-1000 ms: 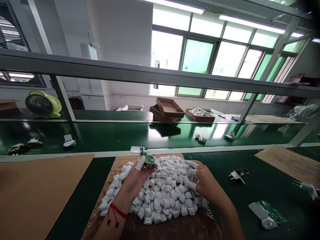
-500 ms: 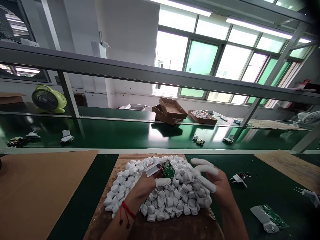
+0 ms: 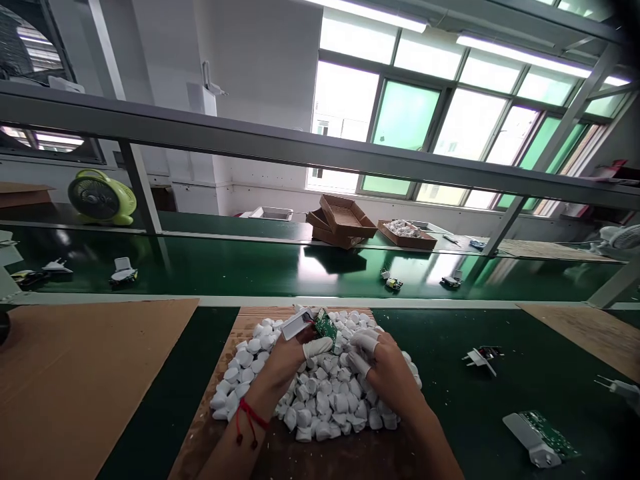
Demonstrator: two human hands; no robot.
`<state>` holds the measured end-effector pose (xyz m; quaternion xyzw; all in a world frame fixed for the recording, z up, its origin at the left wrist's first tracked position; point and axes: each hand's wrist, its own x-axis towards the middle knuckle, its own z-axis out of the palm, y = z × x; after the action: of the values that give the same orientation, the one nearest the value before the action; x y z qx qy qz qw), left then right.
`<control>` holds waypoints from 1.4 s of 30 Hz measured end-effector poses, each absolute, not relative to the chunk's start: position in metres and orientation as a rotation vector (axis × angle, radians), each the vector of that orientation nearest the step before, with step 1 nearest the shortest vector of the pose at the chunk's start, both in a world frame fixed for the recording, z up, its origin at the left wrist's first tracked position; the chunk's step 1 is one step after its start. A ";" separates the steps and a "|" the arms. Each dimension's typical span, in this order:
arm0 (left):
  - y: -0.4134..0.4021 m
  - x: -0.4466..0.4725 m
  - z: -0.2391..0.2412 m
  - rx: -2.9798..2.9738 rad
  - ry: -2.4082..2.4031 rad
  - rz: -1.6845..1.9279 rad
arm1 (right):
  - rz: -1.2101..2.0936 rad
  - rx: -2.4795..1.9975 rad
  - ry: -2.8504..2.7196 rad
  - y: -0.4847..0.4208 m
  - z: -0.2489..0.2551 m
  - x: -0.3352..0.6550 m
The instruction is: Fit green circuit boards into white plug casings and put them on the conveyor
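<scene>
A heap of small white plastic caps point(image 3: 320, 400) lies on a brown board point(image 3: 280, 457) in front of me. My left hand point(image 3: 287, 357), with a red string at the wrist and white finger cots, is closed on a white plug piece with a green circuit board point(image 3: 326, 325) held above the heap. My right hand point(image 3: 383, 370), also in finger cots, rests on the heap just right of that part with its fingers curled toward it; what they pinch, if anything, is hidden.
A conveyor belt point(image 3: 250, 270) carries several charger parts behind the heap. More circuit-board plugs point(image 3: 540, 440) lie on the green mat at right. Cardboard sheet point(image 3: 75, 380) at left, brown boxes point(image 3: 345, 223) and a green fan point(image 3: 103, 197) at the back.
My left hand pulled the plug part back from the belt edge and turned it over the heap. My right hand closed in from the right toward the part.
</scene>
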<state>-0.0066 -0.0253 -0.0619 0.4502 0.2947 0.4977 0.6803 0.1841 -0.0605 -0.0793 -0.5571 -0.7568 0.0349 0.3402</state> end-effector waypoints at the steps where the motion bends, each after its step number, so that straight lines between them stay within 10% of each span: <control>1: -0.024 -0.007 -0.063 1.008 0.657 1.123 | 0.154 -1.427 -2.027 -0.061 -0.078 0.183; 42: -0.037 -0.006 -0.067 1.248 0.485 0.906 | 1.266 -0.725 -1.084 -0.074 -0.096 0.142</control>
<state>-0.0057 -0.0373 -0.0675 0.5581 0.2170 0.4053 0.6908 0.1422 -0.0738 -0.0959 -0.3148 -0.4704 0.5492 0.6148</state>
